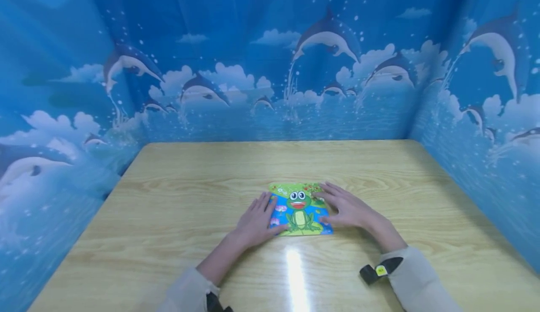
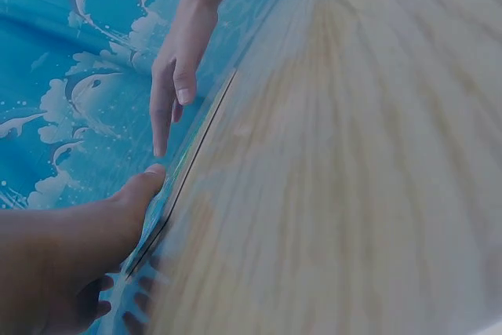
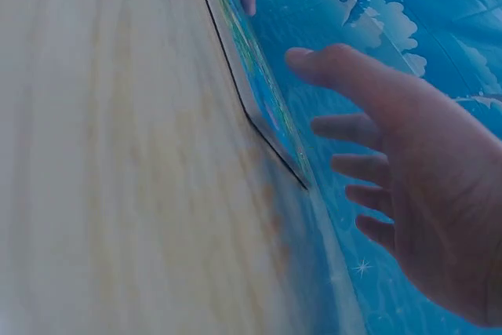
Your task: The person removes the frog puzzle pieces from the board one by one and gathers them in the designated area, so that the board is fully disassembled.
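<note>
A thin square board point(image 1: 300, 219) with a smiling green frog on it lies flat on the table, blue water and pink flowers around the frog. My left hand point(image 1: 258, 223) lies along its left side, fingers stretched out and thumb over the lower left corner. At the opposite side, my right hand point(image 1: 349, 209) has its fingers spread, overlapping the right edge in the head view. In the right wrist view those fingers point(image 3: 361, 169) stand apart, with nothing between them and the thumb. The board's edge point(image 3: 249, 88) shows there as a thin slab.
The wood-grained table point(image 1: 202, 171) reaches back to a blue curtain point(image 1: 253, 30) printed with dolphins and clouds, which also hangs on both sides. A black strap with a small dark device point(image 1: 369, 274) sits on the right sleeve. Light glares off the table near the front.
</note>
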`<state>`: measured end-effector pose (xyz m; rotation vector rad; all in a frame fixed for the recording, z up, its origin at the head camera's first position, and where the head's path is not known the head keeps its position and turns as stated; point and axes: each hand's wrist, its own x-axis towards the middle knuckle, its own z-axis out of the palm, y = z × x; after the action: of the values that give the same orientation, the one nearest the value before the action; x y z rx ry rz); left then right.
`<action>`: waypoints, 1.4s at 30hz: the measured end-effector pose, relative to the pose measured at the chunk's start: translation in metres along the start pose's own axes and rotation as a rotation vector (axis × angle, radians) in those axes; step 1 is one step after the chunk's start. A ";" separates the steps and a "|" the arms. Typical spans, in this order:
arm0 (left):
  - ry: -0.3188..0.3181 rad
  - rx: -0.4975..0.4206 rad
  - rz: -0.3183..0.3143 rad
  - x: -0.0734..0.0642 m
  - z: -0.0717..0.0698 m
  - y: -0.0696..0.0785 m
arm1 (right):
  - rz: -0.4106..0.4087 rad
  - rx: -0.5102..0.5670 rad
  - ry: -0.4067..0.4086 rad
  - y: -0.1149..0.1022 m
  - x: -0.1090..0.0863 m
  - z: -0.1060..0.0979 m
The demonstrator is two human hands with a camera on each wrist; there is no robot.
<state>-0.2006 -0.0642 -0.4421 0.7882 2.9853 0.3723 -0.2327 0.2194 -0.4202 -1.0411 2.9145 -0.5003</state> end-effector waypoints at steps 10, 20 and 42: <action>0.007 -0.065 0.080 -0.009 -0.007 -0.016 | 0.010 0.197 -0.006 -0.021 0.042 0.002; 0.017 -0.060 0.111 -0.011 -0.005 -0.020 | 0.062 0.302 0.015 -0.037 0.082 0.017; 0.043 -0.056 0.166 -0.011 -0.004 -0.022 | 0.204 0.245 0.006 -0.045 0.097 0.027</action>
<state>-0.2020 -0.0894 -0.4439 1.0381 2.9418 0.4827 -0.2772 0.1187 -0.4229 -0.7048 2.8263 -0.8237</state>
